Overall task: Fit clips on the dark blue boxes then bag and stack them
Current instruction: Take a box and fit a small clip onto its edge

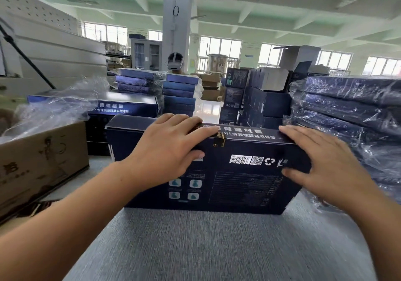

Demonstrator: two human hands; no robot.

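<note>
Here a dark blue box [227, 172] stands on its long edge on the grey tabletop [206, 248], its printed face with barcode toward the camera. The left hand [167, 148] lies over the box's top edge, fingers bent over it and thumb pressed to the near face, gripping the box beside a small gold clip [219, 139] seated on that edge. The right hand [325, 159] is released, fingers straight and spread, resting on the box's upper right corner. Bagged boxes [351, 111] are piled just right of it; a cardboard carton [39, 161] holding plastic bags [50, 109] sits to the left.
</note>
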